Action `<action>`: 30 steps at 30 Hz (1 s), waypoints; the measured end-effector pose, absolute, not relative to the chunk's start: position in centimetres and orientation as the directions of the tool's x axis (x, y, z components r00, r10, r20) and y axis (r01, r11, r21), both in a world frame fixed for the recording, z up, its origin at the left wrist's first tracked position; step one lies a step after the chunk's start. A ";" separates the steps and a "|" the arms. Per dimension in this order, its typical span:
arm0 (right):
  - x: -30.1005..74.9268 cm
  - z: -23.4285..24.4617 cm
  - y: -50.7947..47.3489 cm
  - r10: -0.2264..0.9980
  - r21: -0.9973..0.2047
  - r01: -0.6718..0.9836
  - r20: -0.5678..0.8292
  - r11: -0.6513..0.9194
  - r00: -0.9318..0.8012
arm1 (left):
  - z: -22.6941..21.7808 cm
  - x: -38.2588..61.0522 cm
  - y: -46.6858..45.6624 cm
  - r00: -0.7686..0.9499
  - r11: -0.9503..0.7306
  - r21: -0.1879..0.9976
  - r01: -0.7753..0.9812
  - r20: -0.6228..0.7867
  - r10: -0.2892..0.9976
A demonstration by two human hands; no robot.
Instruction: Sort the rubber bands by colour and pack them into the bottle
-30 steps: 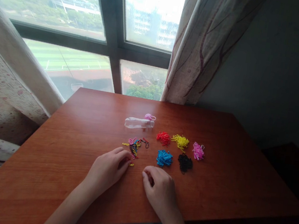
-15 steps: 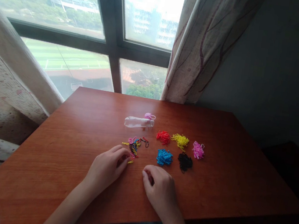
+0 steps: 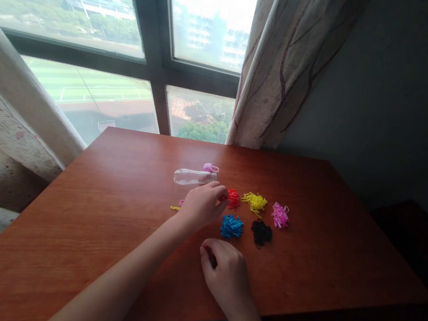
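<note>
Daylight is entering through a dark-framed window (image 3: 159, 68); patterned curtains (image 3: 287, 64) are hanging at both sides, a dark wall (image 3: 397, 101) is rising at right, and a reddish wooden table (image 3: 111, 210) is standing below.

Single head-worn view, forward and down over the near table (image 3: 119, 211), window (image 3: 96, 32) beyond.

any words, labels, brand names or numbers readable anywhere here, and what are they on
None: no readable text shows in the head view.
The clear bottle lying on the table shows no legible label.
The piles of small bands, red, yellow, pink, blue and black, carry no print.
The buildings outside the window are too blurred for any sign.
</note>
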State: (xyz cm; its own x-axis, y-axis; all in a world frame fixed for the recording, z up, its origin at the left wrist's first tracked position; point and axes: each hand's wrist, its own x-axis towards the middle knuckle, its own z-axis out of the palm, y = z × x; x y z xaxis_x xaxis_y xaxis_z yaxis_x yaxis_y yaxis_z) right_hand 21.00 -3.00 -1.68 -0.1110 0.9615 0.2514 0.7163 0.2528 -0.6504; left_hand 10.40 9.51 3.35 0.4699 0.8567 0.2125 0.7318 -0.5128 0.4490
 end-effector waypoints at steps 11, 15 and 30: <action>21.0 -1.6 -3.0 0.968 -0.667 0.706 0.225 0.238 -0.113 | 2.5 9.1 9.5 0.425 -0.472 0.478 0.741 0.210 0.880; 21.1 -1.6 -3.2 0.969 -0.677 0.698 0.217 0.235 -0.116 | 2.6 6.0 7.5 0.422 -0.464 0.515 0.721 0.206 0.883; 19.4 -1.2 -2.7 0.969 -0.580 0.780 0.209 0.233 -0.134 | 0.1 -0.8 2.3 0.307 -0.332 0.601 0.728 0.147 0.940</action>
